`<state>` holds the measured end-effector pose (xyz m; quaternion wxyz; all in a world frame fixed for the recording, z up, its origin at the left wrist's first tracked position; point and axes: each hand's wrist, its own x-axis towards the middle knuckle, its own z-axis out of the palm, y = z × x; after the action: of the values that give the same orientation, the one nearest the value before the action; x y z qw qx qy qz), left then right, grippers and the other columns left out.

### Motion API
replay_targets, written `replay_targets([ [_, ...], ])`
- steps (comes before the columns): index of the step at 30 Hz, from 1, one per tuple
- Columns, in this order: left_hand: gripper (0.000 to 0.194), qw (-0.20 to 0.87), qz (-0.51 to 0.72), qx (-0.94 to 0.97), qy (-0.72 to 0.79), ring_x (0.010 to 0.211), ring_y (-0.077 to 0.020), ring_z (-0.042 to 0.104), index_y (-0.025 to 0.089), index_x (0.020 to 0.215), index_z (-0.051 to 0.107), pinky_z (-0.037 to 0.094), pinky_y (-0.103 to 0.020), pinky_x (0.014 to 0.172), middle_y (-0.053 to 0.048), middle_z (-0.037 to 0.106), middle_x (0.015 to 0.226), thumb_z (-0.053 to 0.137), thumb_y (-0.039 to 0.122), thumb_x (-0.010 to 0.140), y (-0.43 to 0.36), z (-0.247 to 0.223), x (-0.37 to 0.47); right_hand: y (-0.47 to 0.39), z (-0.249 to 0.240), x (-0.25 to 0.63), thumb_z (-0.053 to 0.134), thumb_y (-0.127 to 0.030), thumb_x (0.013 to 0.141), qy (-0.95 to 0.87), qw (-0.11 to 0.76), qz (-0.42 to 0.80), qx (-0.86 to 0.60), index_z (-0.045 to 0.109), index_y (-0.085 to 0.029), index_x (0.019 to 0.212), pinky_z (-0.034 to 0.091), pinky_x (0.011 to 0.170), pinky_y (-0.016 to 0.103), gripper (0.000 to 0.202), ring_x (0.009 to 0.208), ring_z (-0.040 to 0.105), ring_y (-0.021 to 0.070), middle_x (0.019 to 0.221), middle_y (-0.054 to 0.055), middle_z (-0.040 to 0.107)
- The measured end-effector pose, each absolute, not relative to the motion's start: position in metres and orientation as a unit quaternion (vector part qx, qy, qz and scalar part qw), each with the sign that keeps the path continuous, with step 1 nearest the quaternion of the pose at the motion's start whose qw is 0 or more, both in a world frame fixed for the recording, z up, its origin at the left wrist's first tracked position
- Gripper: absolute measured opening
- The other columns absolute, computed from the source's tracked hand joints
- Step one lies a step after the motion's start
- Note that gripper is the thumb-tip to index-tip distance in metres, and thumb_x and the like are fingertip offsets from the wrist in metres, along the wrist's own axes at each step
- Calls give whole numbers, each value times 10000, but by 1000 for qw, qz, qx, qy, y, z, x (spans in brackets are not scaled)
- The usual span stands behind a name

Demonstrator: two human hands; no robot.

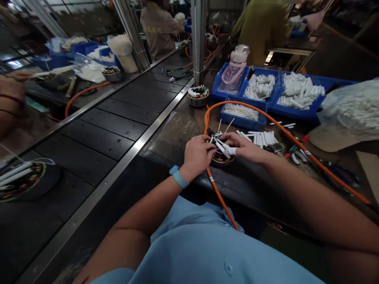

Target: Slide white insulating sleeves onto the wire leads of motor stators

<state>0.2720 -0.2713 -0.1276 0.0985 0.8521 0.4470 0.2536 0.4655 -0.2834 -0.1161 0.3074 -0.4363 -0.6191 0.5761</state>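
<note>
A round motor stator (222,158) with wire windings sits on the bench in front of me, between my hands. White insulating sleeves (221,148) and thin leads rise from its top. My left hand (197,154), a blue band on its wrist, has its fingers closed at the stator's left side; what they pinch is too small to make out. From the right, my right hand (241,146) reaches in with bent fingers at the leads and sleeves. White wrapping covers one of its digits. An orange cable (217,189) runs beside the stator and loops behind it.
Blue bins (276,108) hold white sleeves and a pink-capped bottle (236,65). Loose sleeves (263,138), pliers (296,154) and a plastic bag (352,106) lie right. Another stator (198,96) stands behind. Left runs a slatted conveyor (118,118) carrying a stator (25,179); co-workers are nearby.
</note>
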Motion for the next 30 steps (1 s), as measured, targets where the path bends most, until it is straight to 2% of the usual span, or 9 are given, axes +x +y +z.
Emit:
replay_targets([
  [3, 121, 116, 250, 855, 439, 1053, -214, 466, 254, 851, 674, 384, -384, 907, -16, 536, 1140, 629, 304, 751, -271, -127, 269, -279, -116, 469, 528, -193, 732, -646, 290, 545, -449, 460, -173, 1102, 457, 706, 290, 376, 786, 572, 160, 866, 22, 617],
  [8, 87, 64, 226, 895, 379, 1133, -244, 394, 271, 817, 684, 303, -436, 973, -14, 481, 1227, 623, 274, 754, -278, -118, 267, -275, -113, 482, 505, -138, 731, -746, 253, 351, -506, 613, -182, 953, 377, 936, 359, 250, 1007, 536, 197, 1061, 45, 608],
  [12, 147, 4, 224, 906, 358, 1068, -242, 401, 291, 867, 688, 288, -450, 953, -23, 542, 1122, 559, 266, 801, -278, -113, 269, -285, -108, 492, 534, -177, 749, -810, 197, 296, -467, 648, -188, 960, 351, 970, 357, 240, 1075, 503, 203, 1154, 59, 558],
  [15, 172, -22, 199, 926, 319, 970, -216, 428, 286, 824, 681, 318, -420, 898, -20, 591, 922, 511, 265, 836, -277, -112, 272, -294, -108, 494, 545, -174, 745, -821, 189, 258, -474, 625, -188, 1033, 365, 948, 357, 299, 1052, 507, 198, 1130, 71, 551],
  [18, 203, -66, 154, 950, 265, 922, -196, 451, 235, 852, 648, 328, -394, 901, -19, 593, 851, 446, 215, 870, -279, -110, 275, -295, -109, 488, 567, -162, 713, -819, 177, 229, -496, 619, -166, 987, 404, 856, 327, 280, 948, 530, 194, 1003, 66, 578],
  [21, 204, -79, 119, 959, 246, 917, -200, 477, 202, 935, 616, 358, -388, 876, -33, 597, 874, 420, 202, 878, -282, -110, 274, -293, -107, 477, 577, -152, 675, -814, 139, 182, -534, 615, -151, 863, 402, 737, 281, 192, 837, 527, 186, 873, 52, 588],
  [24, 217, -22, 101, 968, 228, 912, -200, 513, 197, 1010, 602, 399, -366, 841, -42, 607, 914, 442, 211, 864, -280, -109, 264, -291, -103, 465, 552, -143, 671, -818, 72, 129, -556, 611, -155, 813, 370, 679, 266, 154, 816, 525, 193, 848, 61, 602],
  [28, 315, 98, 200, 946, 237, 1051, -157, 503, 182, 1172, 519, 406, -285, 908, -64, 551, 1145, 431, 230, 873, -262, -94, 246, -290, -93, 451, 498, -114, 674, -811, 4, 86, -578, 616, -157, 799, 343, 611, 276, 177, 798, 548, 215, 837, 95, 625],
  [30, 342, 118, 217, 939, 241, 1100, -155, 480, 179, 1198, 495, 384, -287, 943, -77, 516, 1195, 439, 249, 868, -246, -83, 243, -287, -88, 445, 496, -132, 675, -795, -25, 97, -599, 623, -164, 803, 333, 567, 280, 183, 752, 563, 223, 825, 102, 634],
])
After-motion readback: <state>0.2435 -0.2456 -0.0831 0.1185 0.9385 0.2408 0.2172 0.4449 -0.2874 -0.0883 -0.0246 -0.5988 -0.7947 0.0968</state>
